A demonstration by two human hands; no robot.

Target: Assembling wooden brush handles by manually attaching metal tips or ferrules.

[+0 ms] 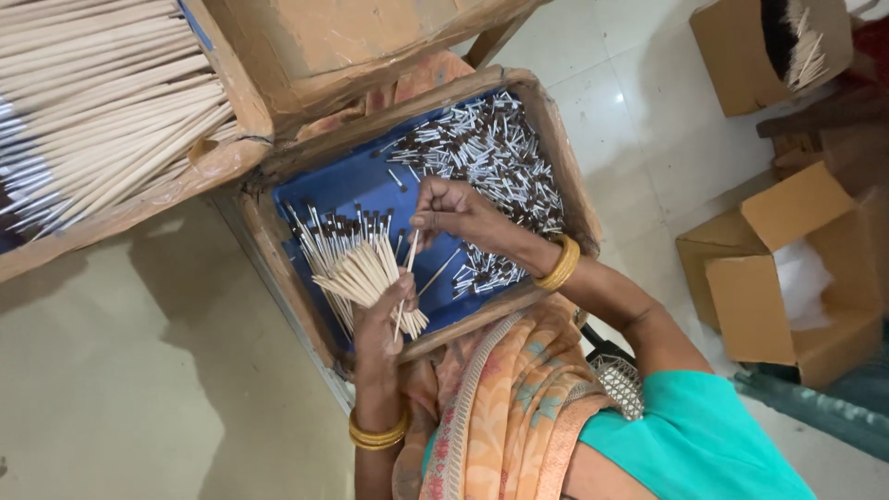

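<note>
L hand (380, 319) grips stick (405, 287) lower end; R hand (451, 211) pinches its top. Brush bundle (356, 264) beside, loose brush tips (495, 176) in blue-lined box (556, 139).

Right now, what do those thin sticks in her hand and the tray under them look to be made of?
The sticks look like pale bare wood, matte and unpainted. The tray seems brown cardboard with worn, frayed edges, lined in smooth blue sheet, probably plastic.

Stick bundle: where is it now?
Head view: the stick bundle is in the left hand, over the blue tray's left side, beside the right hand pinching a single stick.
</note>
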